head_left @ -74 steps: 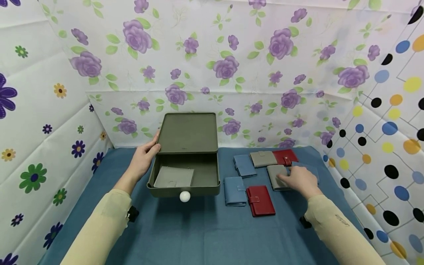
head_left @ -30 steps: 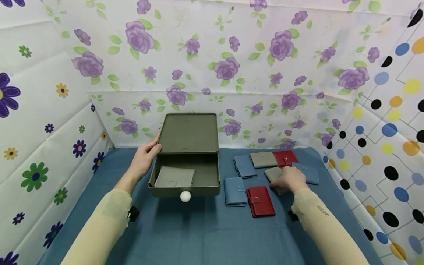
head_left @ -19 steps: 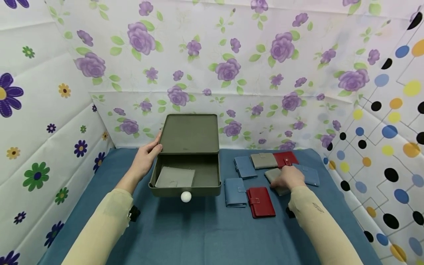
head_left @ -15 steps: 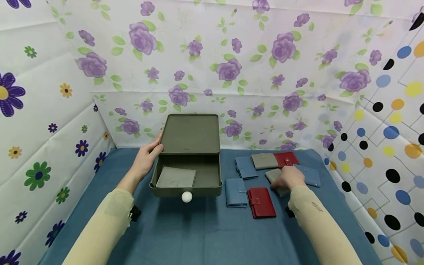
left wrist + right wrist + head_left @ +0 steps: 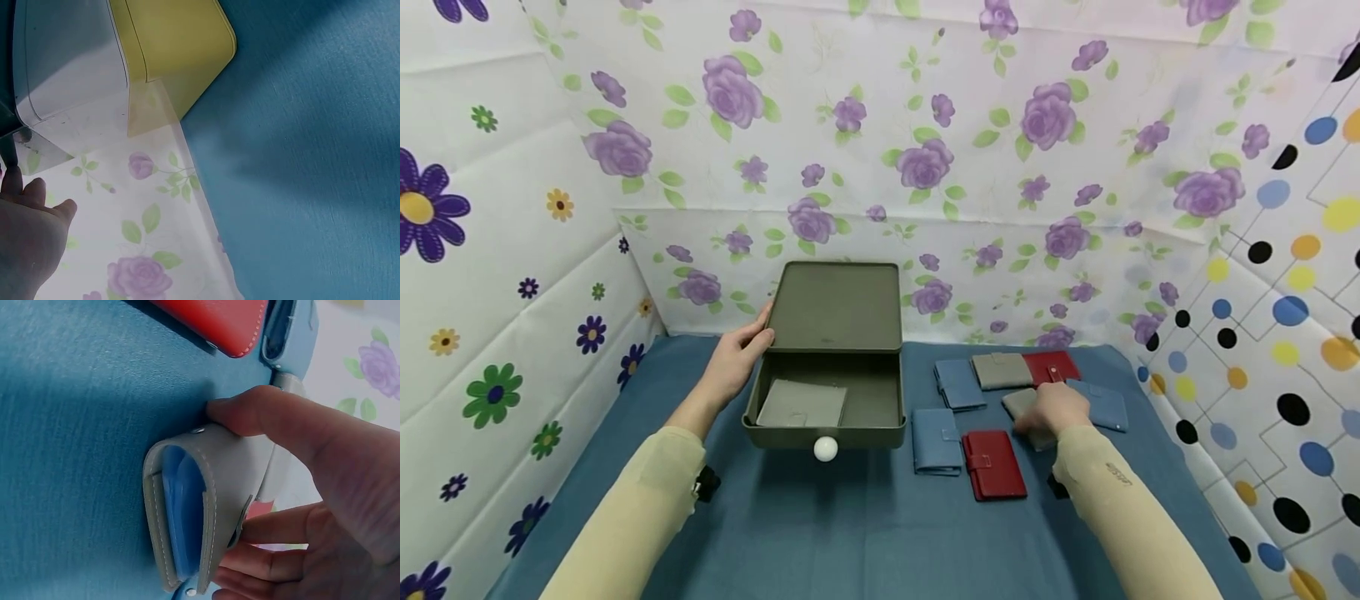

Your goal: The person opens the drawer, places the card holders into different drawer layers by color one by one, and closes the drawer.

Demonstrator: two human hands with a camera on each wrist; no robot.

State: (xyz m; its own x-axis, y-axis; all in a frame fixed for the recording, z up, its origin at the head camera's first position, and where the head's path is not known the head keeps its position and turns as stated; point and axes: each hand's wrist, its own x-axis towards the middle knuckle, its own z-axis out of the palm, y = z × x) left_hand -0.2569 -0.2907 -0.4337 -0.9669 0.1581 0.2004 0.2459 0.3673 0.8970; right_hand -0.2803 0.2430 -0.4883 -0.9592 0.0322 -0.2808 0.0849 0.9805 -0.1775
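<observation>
My left hand point(image 5: 735, 362) lies against the left side of an olive drawer box point(image 5: 835, 308), fingers along its wall and thumb at the front edge. Its drawer point(image 5: 872, 400) is pulled out, and a grey card wallet point(image 5: 802, 404) lies inside at the left. Over on the right, my right hand point(image 5: 1060, 408) grips another grey card wallet point(image 5: 234, 450) by its edges, thumb on one side and fingers on the other. In the right wrist view this wallet's end shows blue plastic sleeves point(image 5: 182, 512) inside. It still appears to be at the cloth.
Around the right hand lie blue wallets point(image 5: 936, 442), point(image 5: 959, 385), point(image 5: 1101, 406), red wallets point(image 5: 995, 465), point(image 5: 1051, 365) and a further grey wallet point(image 5: 1002, 371). A white round knob point(image 5: 825, 449) projects from the drawer front. Patterned cloth walls point(image 5: 850, 192) enclose the blue tabletop point(image 5: 850, 533).
My right hand has moved left and taken hold of the grey wallet, which has turned slightly. My left hand stays on the box. The head view has shifted a little.
</observation>
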